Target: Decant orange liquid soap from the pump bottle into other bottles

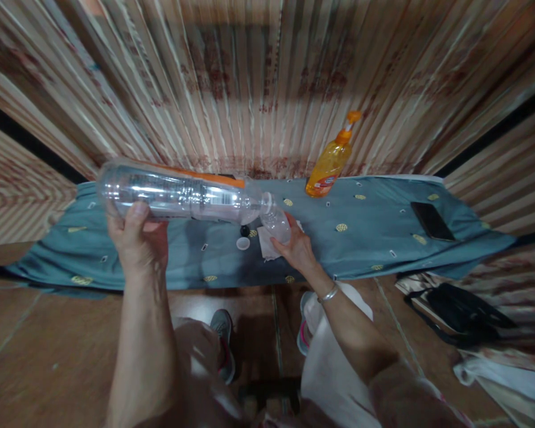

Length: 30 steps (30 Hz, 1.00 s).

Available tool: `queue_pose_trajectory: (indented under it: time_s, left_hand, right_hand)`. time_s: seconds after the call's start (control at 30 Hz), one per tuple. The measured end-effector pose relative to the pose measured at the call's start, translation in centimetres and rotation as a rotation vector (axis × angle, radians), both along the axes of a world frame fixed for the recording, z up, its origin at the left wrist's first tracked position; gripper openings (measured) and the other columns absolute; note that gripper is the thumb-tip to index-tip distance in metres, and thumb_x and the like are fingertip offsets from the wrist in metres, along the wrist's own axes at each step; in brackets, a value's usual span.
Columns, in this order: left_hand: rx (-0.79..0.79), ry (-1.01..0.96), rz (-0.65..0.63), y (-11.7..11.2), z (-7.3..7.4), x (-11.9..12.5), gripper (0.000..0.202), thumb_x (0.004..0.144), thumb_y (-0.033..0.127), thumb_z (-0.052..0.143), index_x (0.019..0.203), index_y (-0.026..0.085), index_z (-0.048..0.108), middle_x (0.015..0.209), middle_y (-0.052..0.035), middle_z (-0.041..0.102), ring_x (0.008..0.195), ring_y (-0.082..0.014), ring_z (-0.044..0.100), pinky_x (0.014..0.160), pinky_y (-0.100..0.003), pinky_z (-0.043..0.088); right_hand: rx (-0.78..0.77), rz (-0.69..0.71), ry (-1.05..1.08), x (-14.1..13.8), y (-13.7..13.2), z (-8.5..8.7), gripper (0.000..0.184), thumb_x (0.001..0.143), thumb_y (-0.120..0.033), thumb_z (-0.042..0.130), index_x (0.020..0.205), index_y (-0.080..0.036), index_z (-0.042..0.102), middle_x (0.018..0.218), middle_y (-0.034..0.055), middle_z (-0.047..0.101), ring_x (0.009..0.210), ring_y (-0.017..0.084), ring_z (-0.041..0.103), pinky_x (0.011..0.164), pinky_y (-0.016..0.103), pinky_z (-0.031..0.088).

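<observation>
My left hand (138, 232) is closed round the base end of a large clear plastic bottle (173, 193) with an orange strip on its label. The bottle lies almost level in the air, its neck pointing right. Its mouth meets the top of a small clear bottle (276, 223), which leans toward it in the fingers of my right hand (298, 245). Whether liquid passes between them I cannot tell. Beneath the small bottle is a folded white tissue (267, 249). A white cap (243, 243) and a small black piece (244, 230) lie just left of it.
An orange pump bottle (329, 166) stands at the back of the blue-green cloth (361, 232). A dark phone (432, 221) lies toward the right end. Striped curtains (232, 89) hang behind. On the floor at right are a black bag (463, 309) and white fabric (508, 380).
</observation>
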<state>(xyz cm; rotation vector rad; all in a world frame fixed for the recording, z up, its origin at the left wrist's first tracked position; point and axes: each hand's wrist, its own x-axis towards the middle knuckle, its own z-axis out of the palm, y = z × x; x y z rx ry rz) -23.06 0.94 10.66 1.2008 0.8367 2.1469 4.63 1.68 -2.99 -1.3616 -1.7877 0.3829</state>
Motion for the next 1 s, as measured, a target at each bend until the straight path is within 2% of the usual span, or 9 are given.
queue_pose_trajectory:
  time_s: [0.23,0.63,0.73,0.87,1.0]
  left_hand:
    - [0.001,-0.022,0.005,-0.04,-0.37,-0.24,0.05,0.052,0.039,0.088,0.097,0.03,0.068,0.106,0.0002,0.068,0.105,-0.0226,0.063,0.1,-0.045,0.05]
    - [0.001,-0.003,0.011,0.05,-0.12,-0.14,0.058,0.048,0.042,0.088,0.101,0.032,0.069,0.11,-0.0006,0.068,0.108,-0.0252,0.063,0.1,-0.046,0.05]
    - [0.008,-0.032,0.0,0.07,-0.03,-0.09,0.058,0.047,0.039,0.089,0.1,0.031,0.068,0.108,0.0003,0.067,0.104,-0.0229,0.063,0.099,-0.044,0.05]
    - [0.054,-0.087,-0.04,0.24,-0.24,-0.33,0.052,0.044,0.033,0.092,0.09,0.027,0.069,0.101,0.0027,0.067,0.091,-0.0166,0.063,0.1,-0.043,0.048]
    - [0.088,-0.12,-0.071,0.32,-0.59,-0.71,0.048,0.047,0.029,0.093,0.088,0.024,0.07,0.097,0.0023,0.067,0.086,-0.0141,0.062,0.103,-0.041,0.047]
  right_hand:
    - [0.011,-0.004,-0.001,-0.06,0.14,-0.19,0.072,0.08,-0.032,0.069,0.146,-0.015,0.044,0.137,0.0163,0.064,0.123,0.032,0.065,0.105,0.051,0.052]
    - [-0.002,-0.018,-0.01,-0.1,0.01,-0.05,0.073,0.079,-0.031,0.07,0.145,-0.013,0.044,0.136,0.0162,0.066,0.122,0.031,0.065,0.104,0.049,0.054]
    - [-0.011,-0.018,-0.013,-0.16,-0.07,0.18,0.073,0.079,-0.03,0.07,0.145,-0.011,0.044,0.136,0.0165,0.066,0.122,0.031,0.065,0.104,0.049,0.054]
    - [-0.013,-0.007,-0.019,-0.21,-0.28,0.54,0.07,0.082,-0.03,0.067,0.144,-0.009,0.043,0.136,0.0176,0.065,0.122,0.03,0.065,0.105,0.045,0.053]
    - [-0.012,0.002,-0.021,-0.25,-0.44,0.77,0.07,0.083,-0.03,0.065,0.145,-0.006,0.042,0.14,0.0197,0.062,0.126,0.03,0.063,0.107,0.041,0.051]
